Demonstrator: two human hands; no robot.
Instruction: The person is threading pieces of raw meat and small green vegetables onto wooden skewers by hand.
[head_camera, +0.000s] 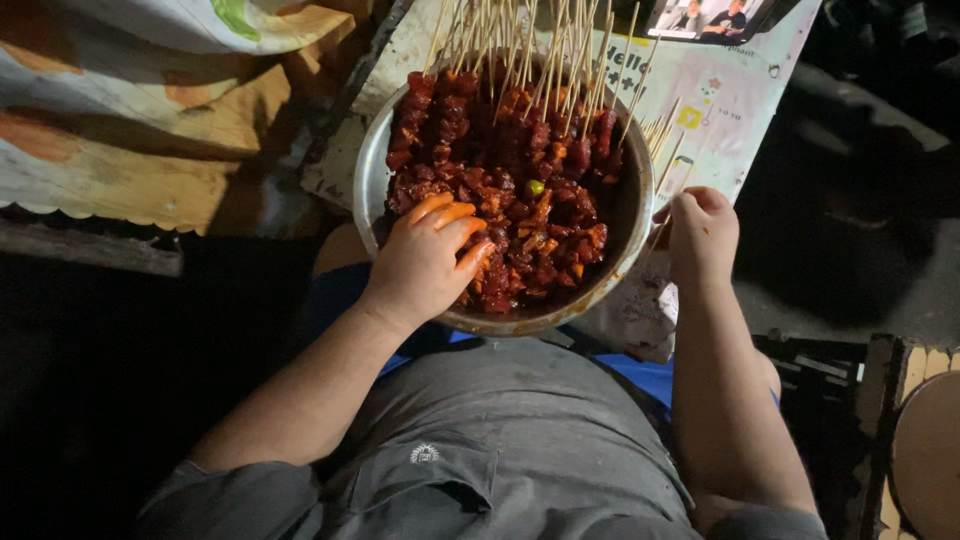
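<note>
A round metal bowl (366, 170) rests on my lap, full of red marinated meat chunks (520, 200) and finished skewers whose bamboo sticks (530, 50) fan out over the far rim. My left hand (428, 262) reaches into the bowl's near left side, sauce-stained fingers curled over the meat pieces. My right hand (702, 235) sits just outside the bowl's right rim, pinching a thin bare bamboo skewer (668, 165) that points up and away. A small green chilli bit (536, 187) lies among the meat.
A printed paper sheet (720, 100) lies under the bowl's right side, with loose skewers on it. Patterned cloth (150, 110) covers the surface at upper left. A dark crate (820, 380) and a round wooden item (925, 450) stand at lower right. Surroundings are dark.
</note>
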